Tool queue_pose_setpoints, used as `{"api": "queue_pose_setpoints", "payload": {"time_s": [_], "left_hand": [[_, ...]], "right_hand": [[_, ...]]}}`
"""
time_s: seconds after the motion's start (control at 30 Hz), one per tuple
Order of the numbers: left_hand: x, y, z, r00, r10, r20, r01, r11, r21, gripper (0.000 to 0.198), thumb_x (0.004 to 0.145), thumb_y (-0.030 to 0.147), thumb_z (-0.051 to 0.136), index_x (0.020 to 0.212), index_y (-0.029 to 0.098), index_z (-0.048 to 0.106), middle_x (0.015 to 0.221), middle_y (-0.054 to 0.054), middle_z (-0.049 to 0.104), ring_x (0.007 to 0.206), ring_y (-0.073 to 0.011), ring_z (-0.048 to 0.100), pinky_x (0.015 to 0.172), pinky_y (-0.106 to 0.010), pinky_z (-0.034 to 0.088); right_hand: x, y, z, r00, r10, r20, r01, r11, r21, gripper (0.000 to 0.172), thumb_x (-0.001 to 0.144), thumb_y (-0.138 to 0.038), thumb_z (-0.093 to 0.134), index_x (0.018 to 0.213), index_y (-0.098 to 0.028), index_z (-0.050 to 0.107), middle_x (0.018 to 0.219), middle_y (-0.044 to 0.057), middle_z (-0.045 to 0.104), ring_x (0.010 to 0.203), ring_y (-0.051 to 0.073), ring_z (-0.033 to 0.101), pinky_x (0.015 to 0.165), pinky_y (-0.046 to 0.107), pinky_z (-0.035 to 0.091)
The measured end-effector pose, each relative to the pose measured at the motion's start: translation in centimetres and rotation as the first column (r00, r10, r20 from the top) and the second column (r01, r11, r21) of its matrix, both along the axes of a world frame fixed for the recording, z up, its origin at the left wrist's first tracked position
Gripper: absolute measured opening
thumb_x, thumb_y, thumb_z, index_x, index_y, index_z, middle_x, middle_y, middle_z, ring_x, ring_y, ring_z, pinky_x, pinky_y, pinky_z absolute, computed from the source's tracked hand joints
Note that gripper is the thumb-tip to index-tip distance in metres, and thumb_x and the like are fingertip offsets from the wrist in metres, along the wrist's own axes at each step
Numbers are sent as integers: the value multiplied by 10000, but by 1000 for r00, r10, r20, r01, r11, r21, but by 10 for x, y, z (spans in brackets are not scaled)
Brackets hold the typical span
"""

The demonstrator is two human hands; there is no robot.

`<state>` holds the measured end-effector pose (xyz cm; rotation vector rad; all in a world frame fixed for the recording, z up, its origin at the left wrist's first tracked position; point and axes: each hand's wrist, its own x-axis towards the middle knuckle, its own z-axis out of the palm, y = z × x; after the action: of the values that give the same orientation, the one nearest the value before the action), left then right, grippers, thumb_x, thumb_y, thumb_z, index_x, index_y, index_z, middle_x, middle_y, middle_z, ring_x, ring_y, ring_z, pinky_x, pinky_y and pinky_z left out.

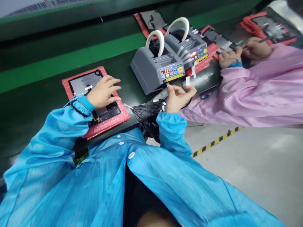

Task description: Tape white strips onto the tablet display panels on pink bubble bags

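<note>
My left hand (104,92), fingers spread and holding nothing, rests over the right side of a flat grey-and-black device panel (81,83). The panel lies on red bubble-wrap sheets (109,121), and a small white strip (88,87) shows on it. At the front outlet of the nearer grey tape dispenser (151,66), thumb and index finger of my right hand (176,99) pinch the end of a short piece of tape (168,84). Another white tape piece (187,81) sticks up from a fingertip of the same hand.
A second tape dispenser (189,50) stands right behind the first. Beside me, a co-worker's hands (254,49) in pink sleeves work at another panel (217,39). A black plastic bag (149,115) with tape scraps hangs at the table edge. More wrapped panels (152,20) lie farther back.
</note>
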<state>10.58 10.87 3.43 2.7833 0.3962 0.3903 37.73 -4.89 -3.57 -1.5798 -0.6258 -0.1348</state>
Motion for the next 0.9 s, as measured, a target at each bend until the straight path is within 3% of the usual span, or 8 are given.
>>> {"api": "queue_pose_setpoints", "payload": {"time_s": [0.07,0.17,0.27,0.37,0.53,0.67,0.8,0.9], "left_hand": [[7,-5,7,999,-2,35,3,999,-34,530,926,629,497,1183,198,670,1331,-132,617,1234,-323,493,1092,-556,347],[19,-14,20,996,21,84,-11,993,-115,480,947,575,506,1182,184,656,1165,-107,680,1115,-272,570,1051,-507,385],[27,-22,29,990,64,127,-40,983,-182,437,935,561,548,1110,177,664,1014,-70,694,1004,-232,612,1004,-443,419],[22,-24,30,985,120,123,-88,967,-239,379,925,544,581,920,177,673,880,-47,685,912,-206,625,933,-383,454],[-1,-24,18,932,342,123,-277,887,-369,371,923,495,597,765,162,638,786,-31,673,769,-158,611,756,-294,472],[-10,-23,11,890,441,120,-345,820,-456,389,912,511,610,750,158,631,728,-14,661,703,-130,592,675,-253,449],[-10,-22,5,866,490,95,-379,770,-513,397,896,527,632,745,160,626,684,-4,644,674,-126,580,650,-248,443],[-9,-20,-1,834,549,47,-455,734,-504,311,904,438,641,750,168,626,712,-12,649,727,-149,599,708,-276,471]], "right_hand": [[-9,-7,8,994,79,80,-84,995,55,523,858,-590,597,1119,-272,275,842,-2,609,795,170,665,726,365,541],[-33,-10,27,937,336,94,-338,941,3,568,843,-543,663,1183,-287,288,884,4,635,787,162,663,690,338,538],[-62,1,44,801,598,30,-594,800,-84,574,837,-551,675,1200,-303,306,912,9,651,751,152,644,633,313,515],[-84,22,51,671,741,-22,-738,664,-119,585,824,-588,674,1180,-299,312,927,9,657,721,143,623,627,315,509],[-95,48,46,583,809,-77,-812,577,-90,630,778,-598,721,1163,-294,326,910,-5,659,745,135,644,651,307,537],[-96,59,41,531,836,-135,-847,520,-109,616,782,-607,714,1155,-300,332,906,-11,656,747,134,655,695,327,556],[-102,68,35,523,837,-159,-852,510,-116,601,783,-603,716,1125,-302,325,839,-33,620,730,134,641,697,334,544],[-104,79,29,515,838,-180,-857,503,-114,604,776,-561,742,1111,-299,314,798,-46,606,712,133,628,690,331,538]]}}
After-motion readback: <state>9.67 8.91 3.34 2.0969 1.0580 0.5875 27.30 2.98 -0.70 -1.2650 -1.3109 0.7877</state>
